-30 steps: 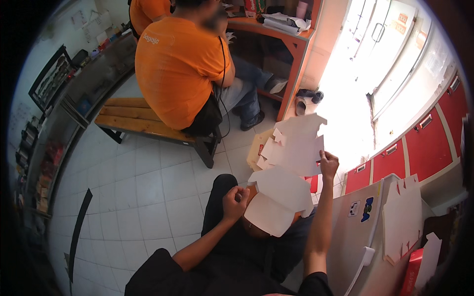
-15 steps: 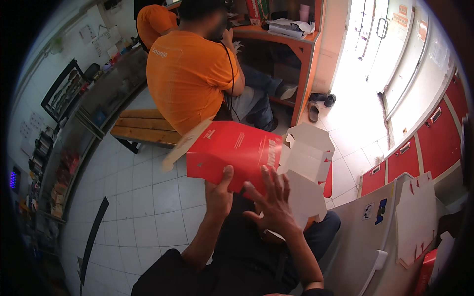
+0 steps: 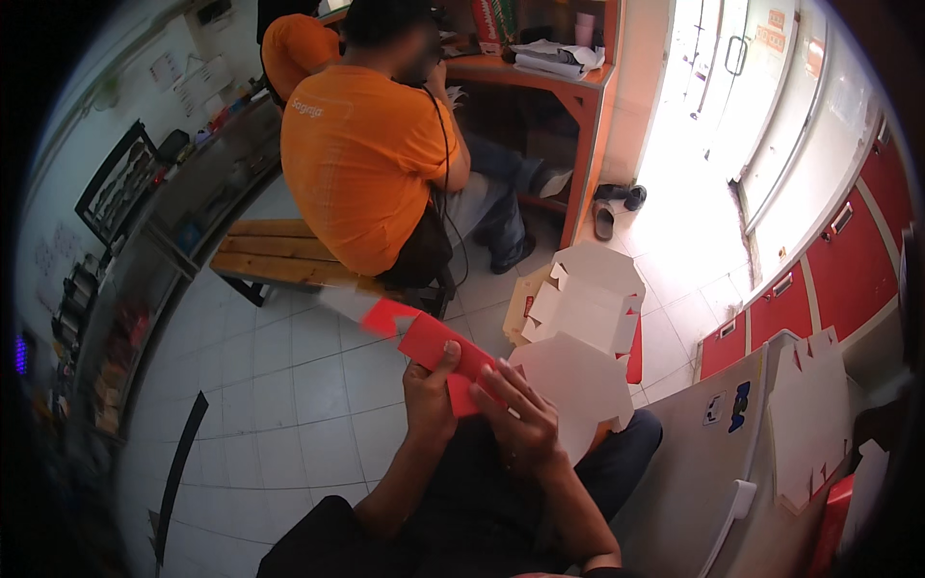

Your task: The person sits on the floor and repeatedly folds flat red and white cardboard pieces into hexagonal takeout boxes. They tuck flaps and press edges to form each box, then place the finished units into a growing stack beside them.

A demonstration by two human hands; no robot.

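Left hand (image 3: pixel 431 397), clenched on the red face of the flat carton blank (image 3: pixel 540 371), thumb laid over its near edge. Right hand (image 3: pixel 520 416), fingers spread and pressed on the same blank where red face meets white underside, grasping rather than released. Blank held over the lap at centre frame, both hands touching it, neither nearer than the other. Long axis from about 10 o'clock, where the blurred red flap tip lies, to about 4 o'clock, where the white panel fans out beyond the right hand. White cut flaps rising toward 1 o'clock. Further out at 12 o'clock, a seated person in an orange shirt (image 3: pixel 361 159) on a wooden bench (image 3: pixel 270 255), back turned. At 3 to 4 o'clock, a grey cabinet top (image 3: pixel 689 462) bearing a stack of white blanks (image 3: pixel 809 424), well apart from the hands.
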